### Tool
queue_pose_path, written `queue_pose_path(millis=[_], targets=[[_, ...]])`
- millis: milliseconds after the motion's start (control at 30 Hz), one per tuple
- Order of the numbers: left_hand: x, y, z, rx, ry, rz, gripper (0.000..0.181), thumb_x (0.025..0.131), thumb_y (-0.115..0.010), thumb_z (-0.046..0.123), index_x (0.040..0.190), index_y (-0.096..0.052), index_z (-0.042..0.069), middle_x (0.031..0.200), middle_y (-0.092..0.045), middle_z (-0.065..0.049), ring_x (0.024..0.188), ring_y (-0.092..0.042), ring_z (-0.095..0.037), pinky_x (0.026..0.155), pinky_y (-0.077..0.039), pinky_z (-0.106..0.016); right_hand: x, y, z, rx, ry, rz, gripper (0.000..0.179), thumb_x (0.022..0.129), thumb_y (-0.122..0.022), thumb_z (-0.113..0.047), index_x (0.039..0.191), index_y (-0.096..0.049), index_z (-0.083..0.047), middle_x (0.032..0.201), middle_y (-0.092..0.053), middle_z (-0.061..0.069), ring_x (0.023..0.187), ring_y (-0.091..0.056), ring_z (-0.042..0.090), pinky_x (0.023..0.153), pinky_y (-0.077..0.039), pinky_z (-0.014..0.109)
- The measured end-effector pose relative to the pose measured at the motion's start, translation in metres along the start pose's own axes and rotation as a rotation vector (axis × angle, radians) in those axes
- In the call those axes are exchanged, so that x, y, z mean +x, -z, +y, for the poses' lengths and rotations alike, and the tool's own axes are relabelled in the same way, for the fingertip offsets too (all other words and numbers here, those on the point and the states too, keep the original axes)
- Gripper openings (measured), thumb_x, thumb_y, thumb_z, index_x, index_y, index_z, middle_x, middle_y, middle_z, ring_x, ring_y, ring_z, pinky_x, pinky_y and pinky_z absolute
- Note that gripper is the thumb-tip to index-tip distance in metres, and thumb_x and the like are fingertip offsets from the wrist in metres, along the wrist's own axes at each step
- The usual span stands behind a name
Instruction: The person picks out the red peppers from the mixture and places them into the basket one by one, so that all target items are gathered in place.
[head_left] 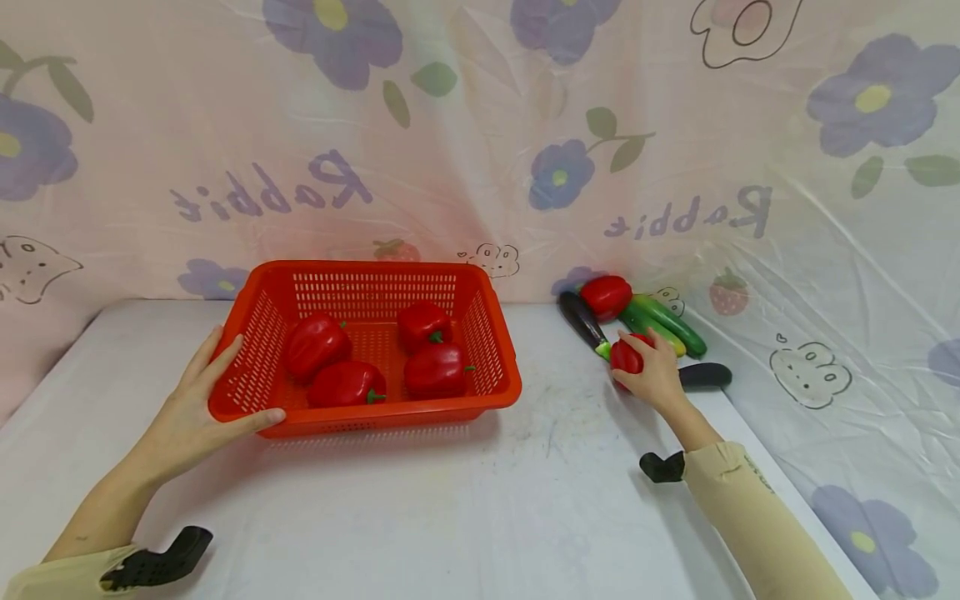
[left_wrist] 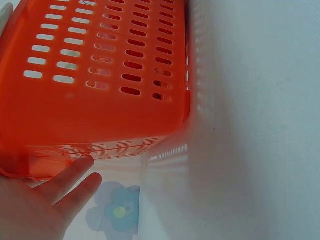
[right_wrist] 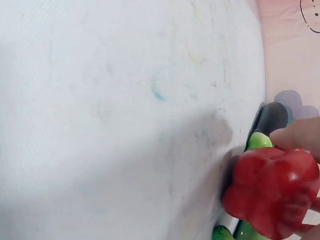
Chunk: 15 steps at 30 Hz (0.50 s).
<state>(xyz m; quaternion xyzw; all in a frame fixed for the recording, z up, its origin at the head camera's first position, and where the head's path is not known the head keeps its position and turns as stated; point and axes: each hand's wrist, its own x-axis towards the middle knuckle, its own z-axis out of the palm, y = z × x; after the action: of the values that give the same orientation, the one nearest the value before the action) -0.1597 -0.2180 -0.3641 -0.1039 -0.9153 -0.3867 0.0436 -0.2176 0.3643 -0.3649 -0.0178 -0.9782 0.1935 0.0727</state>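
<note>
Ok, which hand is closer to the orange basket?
Left: the left hand touches the basket at its left end; the right hand is beyond its right side, gripping a red pepper.

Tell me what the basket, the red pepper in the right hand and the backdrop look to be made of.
Basket: seemingly molded plastic, low sheen, with rounded rim and regular slots.
Red pepper in the right hand: smooth and glossy with bright highlights; real or plastic imitation, I can't tell.
Backdrop: creased, shiny printed sheet, probably thin plastic.
</note>
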Motion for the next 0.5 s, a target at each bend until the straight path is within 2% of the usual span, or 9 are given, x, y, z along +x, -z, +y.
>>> queue_pose_path(millis=[300,500], targets=[[-0.0002,0.0000,0.0000,-0.012,0.003,-0.003,0.108,0.076,-0.079,0.036,0.155,-0.009,0.010,0.162,0.012,-0.007,0.140,-0.007,-0.054,0.086,-0.028,-0.080,0.0008,-0.0016,0.0056,-0.010,-0.012,-0.027,0.075,0.078,-0.071,-0.008,0.144,-0.038,-0.003,0.149,-0.015,0.037,0.133,-0.017,0.056,0.094,-0.039,0.070],[0.0002,0.0003,0.0000,-0.012,0.001,0.000,0.108,0.076,-0.079,0.036,0.155,-0.009,0.009,0.162,0.011,-0.009,0.140,-0.007,-0.054,0.086,-0.029,-0.080,0.0010,-0.0023,0.0068,-0.025,0.013,-0.040,0.081,0.072,-0.073,-0.006,0.144,-0.036,-0.002,0.148,-0.015,0.038,0.133,-0.015,0.058,0.095,-0.038,0.072]])
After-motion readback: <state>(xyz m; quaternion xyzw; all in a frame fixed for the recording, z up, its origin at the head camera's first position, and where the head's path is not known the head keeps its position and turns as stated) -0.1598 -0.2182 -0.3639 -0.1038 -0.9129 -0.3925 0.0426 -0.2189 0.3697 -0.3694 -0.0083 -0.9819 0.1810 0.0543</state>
